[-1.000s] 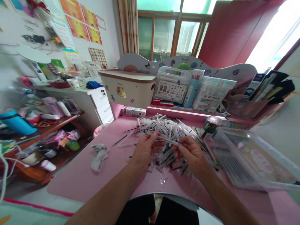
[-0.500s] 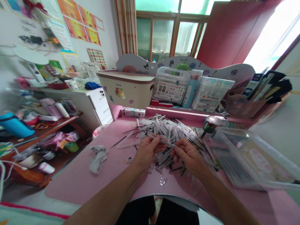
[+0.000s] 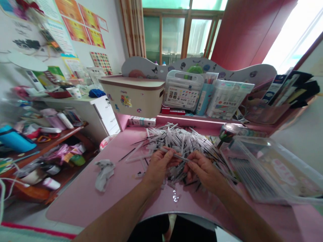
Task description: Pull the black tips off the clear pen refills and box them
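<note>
A big heap of clear pen barrels and thin black refills (image 3: 181,143) covers the middle of the pink desk (image 3: 83,198). Over its near edge my left hand (image 3: 158,164) and my right hand (image 3: 203,169) face each other, fingers pinched. Between them runs one clear pen barrel (image 3: 179,156), gripped at each end by a hand. Loose black refills (image 3: 127,154) lie to the left of the heap.
A crumpled grey rag (image 3: 103,171) lies on the desk at left. A clear plastic tray (image 3: 267,171) with refills stands at right, a metal can (image 3: 227,131) behind it. A beige lidded box (image 3: 132,94) and marker cases (image 3: 183,90) sit on the back shelf.
My two hands have drawn closer together along the pen barrel. The view has shifted slightly; the heap has not moved.
</note>
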A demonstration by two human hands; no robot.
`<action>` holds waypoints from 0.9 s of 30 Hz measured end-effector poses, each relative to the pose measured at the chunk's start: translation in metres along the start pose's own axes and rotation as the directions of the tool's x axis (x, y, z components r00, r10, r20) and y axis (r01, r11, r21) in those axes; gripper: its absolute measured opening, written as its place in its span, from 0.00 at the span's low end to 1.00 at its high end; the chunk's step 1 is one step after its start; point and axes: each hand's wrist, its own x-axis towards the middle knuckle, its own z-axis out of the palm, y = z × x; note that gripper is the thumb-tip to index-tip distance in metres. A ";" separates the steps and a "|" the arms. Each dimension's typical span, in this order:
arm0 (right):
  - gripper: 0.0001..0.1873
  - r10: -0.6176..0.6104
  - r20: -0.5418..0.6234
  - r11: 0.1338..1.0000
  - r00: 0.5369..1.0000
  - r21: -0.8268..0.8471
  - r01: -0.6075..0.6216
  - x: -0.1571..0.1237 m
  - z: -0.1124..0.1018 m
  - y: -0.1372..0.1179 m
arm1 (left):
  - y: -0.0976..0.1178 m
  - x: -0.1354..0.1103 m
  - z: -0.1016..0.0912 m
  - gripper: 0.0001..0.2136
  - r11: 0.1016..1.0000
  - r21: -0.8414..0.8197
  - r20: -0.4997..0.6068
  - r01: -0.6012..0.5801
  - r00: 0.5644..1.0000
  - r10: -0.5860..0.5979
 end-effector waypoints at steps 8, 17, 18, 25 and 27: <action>0.04 -0.051 0.015 0.936 0.999 -0.348 0.053 -0.001 0.004 -0.010 | 0.001 -0.005 0.004 0.12 0.983 0.167 0.021 -0.077 0.997 0.075; 0.07 -0.250 -0.018 0.599 0.968 -0.788 0.140 -0.034 -0.003 -0.077 | 0.003 -0.014 0.000 0.17 0.941 0.273 0.184 -0.200 0.971 0.153; 0.07 -0.282 -0.052 0.574 0.958 -0.810 0.125 -0.045 -0.012 -0.090 | 0.003 -0.014 -0.001 0.18 0.939 0.270 0.180 -0.214 0.969 0.169; 0.13 -0.304 -0.466 0.398 0.831 -0.855 -0.333 -0.105 -0.132 -0.141 | 0.003 -0.013 0.000 0.15 0.940 0.274 0.087 -0.204 0.978 0.187; 0.08 -0.142 -0.524 0.299 0.840 -0.831 -0.468 -0.104 -0.164 -0.133 | 0.004 -0.014 0.002 0.16 0.938 0.286 0.074 -0.195 0.981 0.181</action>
